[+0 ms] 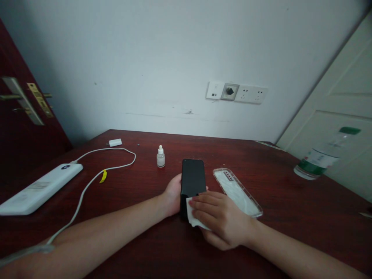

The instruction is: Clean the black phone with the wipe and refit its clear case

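Note:
A black smartphone (193, 176) is held upright-on in front of me, its dark screen facing up. My left hand (173, 195) grips it from the left side, with a fingertip showing at its right edge. My right hand (219, 217) presses a white tissue (192, 215) against the lower part of the screen, fingers together over it. Just right of the phone lies a clear phone case (236, 192) with a camera cutout, partly behind my right hand. A small dropper bottle (161, 158) with a white top stands beyond my left hand.
On the left lie a white power bank (40, 190), its white cable (84, 190) with a yellow tag (103, 176), and a white charger plug (115, 142). A water bottle (321, 157) with a green cap stands at the right. Wall sockets (245, 94) sit above the dark red table (130, 255).

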`<state>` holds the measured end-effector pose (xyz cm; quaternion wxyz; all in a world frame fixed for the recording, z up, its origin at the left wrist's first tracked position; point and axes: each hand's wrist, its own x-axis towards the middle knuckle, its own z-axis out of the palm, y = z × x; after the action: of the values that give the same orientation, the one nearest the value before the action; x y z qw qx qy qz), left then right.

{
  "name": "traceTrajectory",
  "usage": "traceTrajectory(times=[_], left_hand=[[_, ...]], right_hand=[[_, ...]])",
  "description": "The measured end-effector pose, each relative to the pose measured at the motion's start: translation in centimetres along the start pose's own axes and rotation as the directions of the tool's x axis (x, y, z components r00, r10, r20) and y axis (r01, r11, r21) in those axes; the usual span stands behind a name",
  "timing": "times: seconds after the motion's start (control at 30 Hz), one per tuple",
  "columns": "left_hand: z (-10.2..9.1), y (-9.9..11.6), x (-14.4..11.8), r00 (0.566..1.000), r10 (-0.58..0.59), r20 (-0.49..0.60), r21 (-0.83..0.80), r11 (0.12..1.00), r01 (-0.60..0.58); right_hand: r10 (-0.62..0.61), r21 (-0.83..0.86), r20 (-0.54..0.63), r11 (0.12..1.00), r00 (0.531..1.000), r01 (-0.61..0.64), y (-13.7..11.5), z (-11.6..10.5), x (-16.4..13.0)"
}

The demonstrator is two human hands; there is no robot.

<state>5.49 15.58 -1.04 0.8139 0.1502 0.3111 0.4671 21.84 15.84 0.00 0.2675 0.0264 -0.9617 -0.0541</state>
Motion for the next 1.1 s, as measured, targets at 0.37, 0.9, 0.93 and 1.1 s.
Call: traceTrajectory(times=[0.37,0.9,0.93,1.1], left_hand=[[0.47,0.06,-0.29,1.0,0.01,-0.02,0.013,1.0,-0.01],[-0.17,-0.06,0.2,0.998,-0.002,-0.06,0.003,1.0,0.002],[-0.18,-0.04,0.17,0.999,-0.008,-0.046,0.0,1.0,0.008],[0.18,0.02,-0.17,1.0,-0.012,0.004,-0.021,1.0,0.012]], right_hand=[[-0.08,0.046,0.043,0.996,0.996,0.078,-0.16,0.49,-0.29],[-0.001,-0.041,0.1,0.999,0.995,0.005,0.34,-0.06,-0.22],[0.016,-0.049,0.072,0.999,0.997,-0.012,0.42,-0.08,-0.23],[-0.092,0.037,0.009,0.995,0.996,0.091,0.38,0.27,-0.36]])
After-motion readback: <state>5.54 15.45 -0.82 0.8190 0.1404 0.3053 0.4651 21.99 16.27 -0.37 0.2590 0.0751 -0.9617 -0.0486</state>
